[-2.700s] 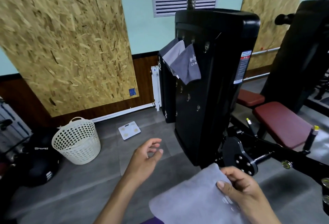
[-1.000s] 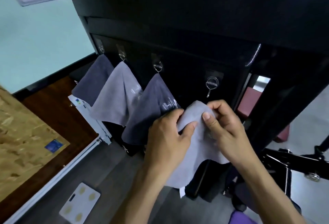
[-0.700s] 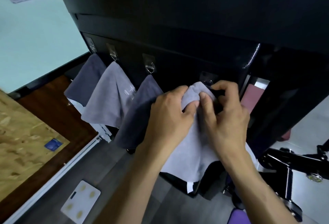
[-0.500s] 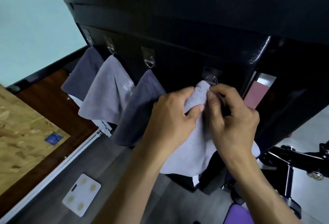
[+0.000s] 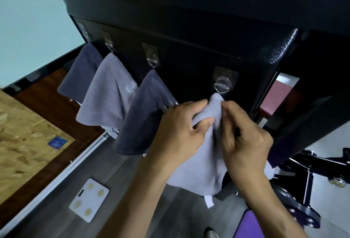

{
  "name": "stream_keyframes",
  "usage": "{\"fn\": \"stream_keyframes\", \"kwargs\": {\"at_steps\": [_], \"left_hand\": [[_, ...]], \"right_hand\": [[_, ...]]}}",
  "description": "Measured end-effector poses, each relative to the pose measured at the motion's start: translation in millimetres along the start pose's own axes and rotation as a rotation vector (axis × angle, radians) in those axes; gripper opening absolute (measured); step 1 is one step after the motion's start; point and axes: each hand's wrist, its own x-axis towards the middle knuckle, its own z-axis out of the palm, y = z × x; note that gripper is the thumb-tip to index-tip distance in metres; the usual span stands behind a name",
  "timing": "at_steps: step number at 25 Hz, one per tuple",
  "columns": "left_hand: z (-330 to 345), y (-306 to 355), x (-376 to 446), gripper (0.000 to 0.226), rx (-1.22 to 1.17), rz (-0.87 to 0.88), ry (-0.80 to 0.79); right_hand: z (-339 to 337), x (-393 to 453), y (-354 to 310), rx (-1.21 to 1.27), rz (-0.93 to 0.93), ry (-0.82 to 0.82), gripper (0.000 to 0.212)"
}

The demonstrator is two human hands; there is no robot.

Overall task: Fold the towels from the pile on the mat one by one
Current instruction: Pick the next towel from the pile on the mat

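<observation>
at the black machine's fourth hook (image 5: 222,86), the pale grey towel (image 5: 200,164) now hangs by its corner, where half a second ago it was bunched below, left hand (image 5: 180,133) and right hand (image 5: 244,143) fingers still pinching it, so hanging seems nearly done.

Pale grey towel (image 5: 200,164) between the fingers (image 5: 198,122); left of them a dark grey towel (image 5: 140,122) with white lettering, then a light grey (image 5: 106,97) and a charcoal one (image 5: 81,75)
</observation>
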Motion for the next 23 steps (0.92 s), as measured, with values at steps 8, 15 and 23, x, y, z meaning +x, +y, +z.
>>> {"fn": "stream_keyframes", "kwargs": {"at_steps": [8,15,23], "left_hand": [[12,-16,-1,0.019,-0.133,-0.076,-0.12],[27,-23,-20,0.025,-0.108,-0.12,-0.026],[56,-69,-167,0.075,-0.242,-0.666,0.278]], "right_hand": [[8,-6,18,0.045,-0.03,-0.025,0.026],[-1,-14,5,-0.049,0.088,-0.168,0.034],[-90,-105,34,-0.294,0.115,-0.3,0.034]]}}
